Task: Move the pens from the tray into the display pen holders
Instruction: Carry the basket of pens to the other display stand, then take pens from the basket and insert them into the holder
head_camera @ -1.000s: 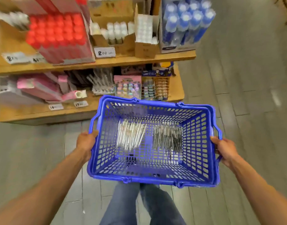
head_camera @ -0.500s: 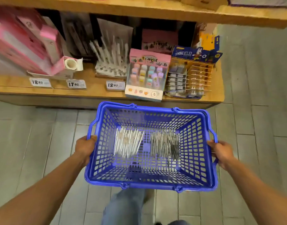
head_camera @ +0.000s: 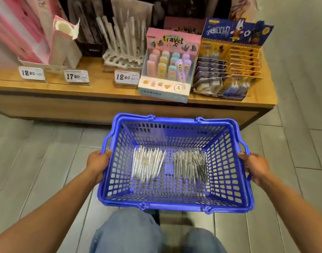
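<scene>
Shelf [head_camera: 120,92] nearer; left hand [head_camera: 97,161], right hand [head_camera: 255,166] fingers grasping basket [head_camera: 174,204]; two pen bundles [head_camera: 147,164].

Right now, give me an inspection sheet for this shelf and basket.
Surface: wooden shelf, three price tags along its front.
Job's things: blue basket holds a white pen pile and a dark pen pile; white pen holder part filled.
Clutter: travel box, GOAL display, pink boxes.
Grip: left hand and right hand each hold a basket side.
Cables: nothing seen.
Surroundings: grey plank floor.
</scene>
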